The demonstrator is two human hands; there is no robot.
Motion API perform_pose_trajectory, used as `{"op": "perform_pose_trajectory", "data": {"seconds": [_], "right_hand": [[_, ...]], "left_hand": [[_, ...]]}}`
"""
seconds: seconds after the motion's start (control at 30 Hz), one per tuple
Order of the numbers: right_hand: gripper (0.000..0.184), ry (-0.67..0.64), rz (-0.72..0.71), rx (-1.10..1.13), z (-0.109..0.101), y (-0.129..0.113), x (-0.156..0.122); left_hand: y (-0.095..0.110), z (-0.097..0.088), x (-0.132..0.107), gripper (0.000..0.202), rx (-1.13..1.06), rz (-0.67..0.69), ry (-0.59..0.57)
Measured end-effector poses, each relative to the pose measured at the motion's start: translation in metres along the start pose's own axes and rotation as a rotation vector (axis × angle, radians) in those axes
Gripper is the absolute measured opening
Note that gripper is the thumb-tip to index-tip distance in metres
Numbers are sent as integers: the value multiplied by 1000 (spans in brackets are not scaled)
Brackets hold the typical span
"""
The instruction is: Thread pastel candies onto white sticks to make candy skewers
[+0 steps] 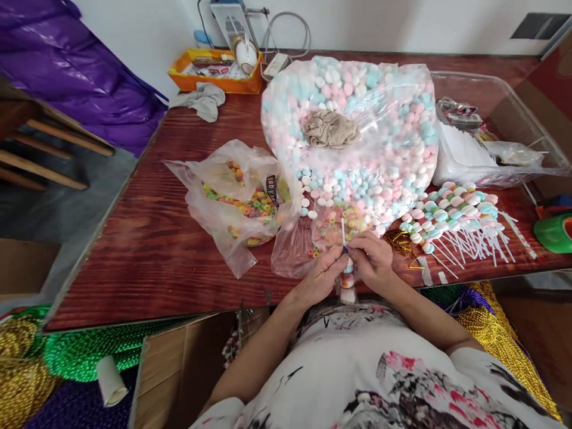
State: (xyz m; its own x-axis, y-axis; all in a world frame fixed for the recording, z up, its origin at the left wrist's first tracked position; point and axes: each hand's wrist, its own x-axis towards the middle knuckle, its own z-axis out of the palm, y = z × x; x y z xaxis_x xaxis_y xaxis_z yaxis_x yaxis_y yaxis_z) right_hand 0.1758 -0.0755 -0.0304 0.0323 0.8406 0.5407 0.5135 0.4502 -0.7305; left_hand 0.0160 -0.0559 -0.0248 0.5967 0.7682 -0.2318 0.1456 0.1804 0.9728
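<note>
Near the table's front edge, both hands pinch the neck of a clear-wrapped candy stick [347,281]. Its white stick end points away from me, and pale round sweets show through the wrapper below my fingers. My left hand [325,273] grips it from the left, and my right hand [372,255] closes on it from the right. A small dark blue bit shows between the fingertips; what it is I cannot make out. Just beyond the hands lies a clear bag of colourful ring candies [330,229]. Gold twist ties [400,241] lie right of my right hand.
A big bag of pastel sweets [379,161] carries a crumpled brown cloth [331,128]. To its left sits an open bag of ring candies [250,205]. Finished-looking candy sticks [456,208] lie right, before a clear plastic bin [496,173]. Green tape [554,231] stands at the right edge.
</note>
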Motion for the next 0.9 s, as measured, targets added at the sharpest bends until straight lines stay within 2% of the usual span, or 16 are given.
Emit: {"op": "perform_pose_trajectory", "data": {"seconds": [0.1, 0.17, 0.27, 0.37, 0.43, 0.57, 0.63, 0.7, 0.8, 0.87, 0.9], "right_hand": [[20, -46, -32, -12, -18, 3, 7], [27, -170, -202, -194, -35, 5, 12], [36, -433, -525, -469, -55, 5, 19], [33, -516, -715, -524, -61, 3, 24], [23, -550, -768, -495, -58, 2, 25], [18, -607, -702, -487, -48, -1, 20], [17, -600, -601, -478, -43, -1, 14], [14, -611, -446, -472, -37, 1, 7], [16, -639, -203, -449, -32, 0, -3], [17, -582, -144, -470, -31, -4, -8], [15, -523, -160, -501, -31, -6, -11]], "left_hand": [[3, -3, 3, 37, -307, -82, 24], [6, -4, 4, 34, -450, -122, -9], [9, -5, 2, 31, -576, -151, -153], [9, -5, -2, 32, -617, -189, -323], [8, -6, -4, 34, -591, -221, -428], [5, -14, -4, 39, -453, -224, -544], [5, -16, -5, 37, -235, -173, -537], [4, -13, -7, 32, 129, -53, -444], [3, -2, -13, 24, 710, 173, -161], [2, 2, -15, 25, 885, 262, -52], [2, 2, -15, 26, 880, 274, -39]]}}
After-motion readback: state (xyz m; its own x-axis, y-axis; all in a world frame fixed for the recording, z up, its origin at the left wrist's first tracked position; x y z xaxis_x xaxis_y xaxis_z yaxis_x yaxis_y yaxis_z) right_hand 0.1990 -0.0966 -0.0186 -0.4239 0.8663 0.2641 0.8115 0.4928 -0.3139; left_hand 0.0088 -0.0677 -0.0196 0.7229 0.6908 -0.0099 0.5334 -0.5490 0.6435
